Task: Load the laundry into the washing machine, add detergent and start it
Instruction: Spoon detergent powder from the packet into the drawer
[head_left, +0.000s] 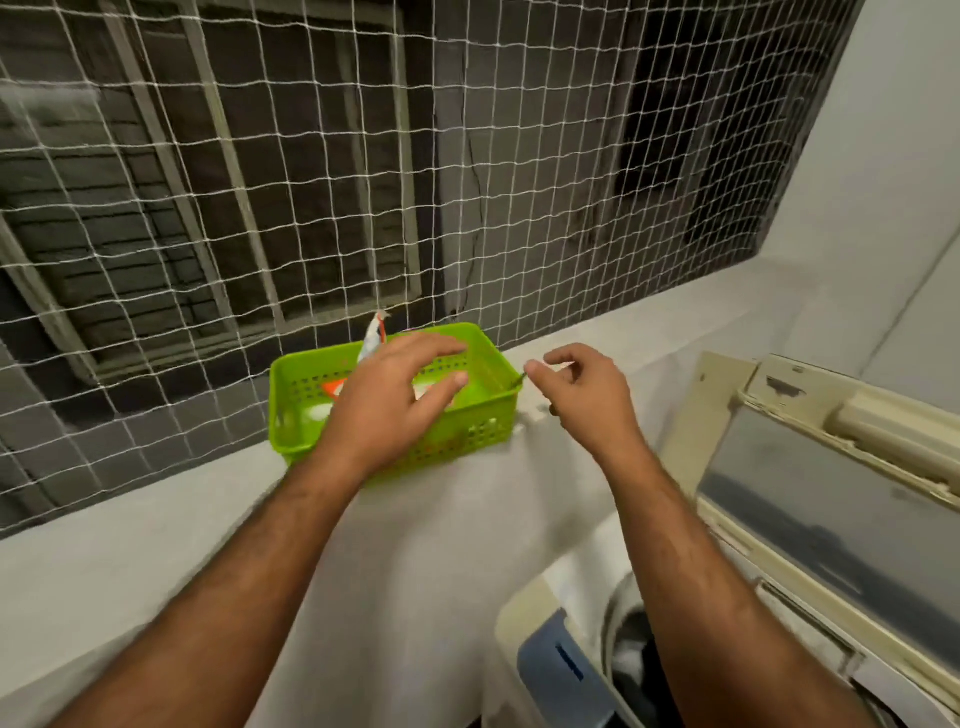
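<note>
At the lower right of the frame, the cream top-loading washing machine stands lid-up with dark and white laundry already in the drum. Detergent looks to come next: above, the left hand hovers spread and empty over the lime-green perforated plastic basket holding white-and-orange sachets, while the right hand seems to pinch something thin that I cannot identify.

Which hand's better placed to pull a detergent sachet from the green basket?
Left. The left hand hovers open directly over the green basket and its sachets; the right hand sits beside the basket, outside its rim.
</note>
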